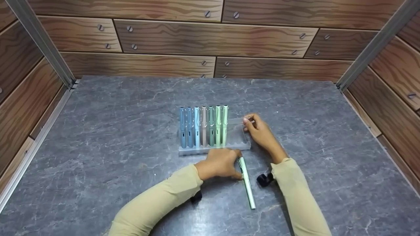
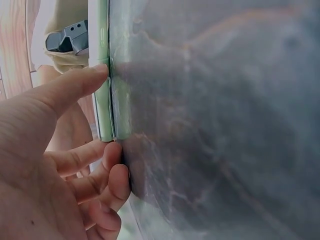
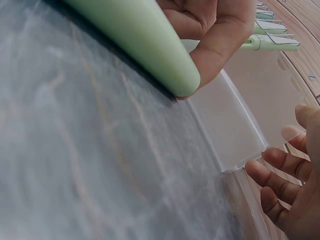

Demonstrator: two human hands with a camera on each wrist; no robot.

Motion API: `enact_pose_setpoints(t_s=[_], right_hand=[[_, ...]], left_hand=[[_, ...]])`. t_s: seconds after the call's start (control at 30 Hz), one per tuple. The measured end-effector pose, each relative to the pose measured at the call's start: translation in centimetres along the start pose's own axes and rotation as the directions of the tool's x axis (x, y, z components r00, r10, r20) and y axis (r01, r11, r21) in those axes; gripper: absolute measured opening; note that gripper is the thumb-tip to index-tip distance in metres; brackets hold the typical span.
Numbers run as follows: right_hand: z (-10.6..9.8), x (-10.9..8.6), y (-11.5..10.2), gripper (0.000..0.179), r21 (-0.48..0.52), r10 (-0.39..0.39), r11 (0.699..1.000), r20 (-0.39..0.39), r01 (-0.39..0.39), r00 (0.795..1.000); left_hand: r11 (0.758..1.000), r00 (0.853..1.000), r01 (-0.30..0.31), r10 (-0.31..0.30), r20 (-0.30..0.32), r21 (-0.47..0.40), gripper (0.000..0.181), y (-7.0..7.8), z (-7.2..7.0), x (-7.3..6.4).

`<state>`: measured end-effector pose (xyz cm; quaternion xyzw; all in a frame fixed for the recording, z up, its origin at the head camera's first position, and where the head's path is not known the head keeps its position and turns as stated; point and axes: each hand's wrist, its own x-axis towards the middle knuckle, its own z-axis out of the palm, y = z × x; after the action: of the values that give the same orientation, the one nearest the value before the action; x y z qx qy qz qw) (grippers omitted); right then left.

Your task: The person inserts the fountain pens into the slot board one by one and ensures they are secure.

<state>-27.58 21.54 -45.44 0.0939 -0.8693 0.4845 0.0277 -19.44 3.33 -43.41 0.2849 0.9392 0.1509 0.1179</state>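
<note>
My left hand (image 1: 221, 163) bends over the front of a clear pen stand (image 1: 237, 136). Its thumb and forefinger pinch the capped end of a pale green pen (image 1: 248, 186), which lies on the tabletop with its other end toward me. In the left wrist view the thumb (image 2: 82, 82) lies across the pen's cap (image 2: 103, 107) beside the clip. At the stand's upper right corner, my right hand (image 1: 261, 132) grips the edge between thumb and fingers. Several capped pens (image 1: 204, 126) lean side by side in the stand's left slots, from blue through pinkish brown to pale green.
The grey marbled tabletop (image 1: 108, 137) spreads around the stand. Wood-patterned panels (image 1: 210, 36) wall in the back and sides, with metal posts (image 1: 370, 46) at the corners. Black wrist devices (image 1: 264, 180) sit beneath the sleeves.
</note>
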Motion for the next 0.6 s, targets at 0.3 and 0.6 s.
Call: enact_pose_setpoints(t_s=[0.3,0.6], right_hand=[[0.01,0.15,-0.22,0.024,0.006,0.001,1.0,-0.003,-0.001,1.0],[0.07,0.09,-0.02,0.026,0.009,0.006,1.0,-0.001,-0.006,1.0]], left_hand=[[1.0,1.0,0.019,-0.019,0.012,-0.016,0.052,0.12,-0.3,-0.14],[0.993,1.0,-0.008,0.011,0.026,-0.118,0.064,-0.09,-0.56,-0.42]])
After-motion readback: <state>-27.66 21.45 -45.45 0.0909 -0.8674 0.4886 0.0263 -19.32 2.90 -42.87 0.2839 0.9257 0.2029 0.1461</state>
